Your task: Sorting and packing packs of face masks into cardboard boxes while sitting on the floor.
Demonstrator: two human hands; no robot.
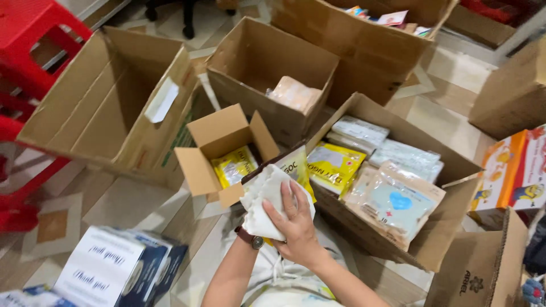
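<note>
Tiled floor (131, 204) | cardboard boxes (392, 187) | both hands (293, 227) together, clamped on white packets (264, 196)

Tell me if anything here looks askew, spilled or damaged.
Nothing is spilled or visibly damaged. The large empty carton at left sits tipped on its side, leaning by the red stool. The hands hold a white packet stack over the small open box.

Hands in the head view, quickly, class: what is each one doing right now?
Left hand: mostly hidden under the right; state cannot be told.
Right hand: fingers closed over a stack of flat white packets.
</note>
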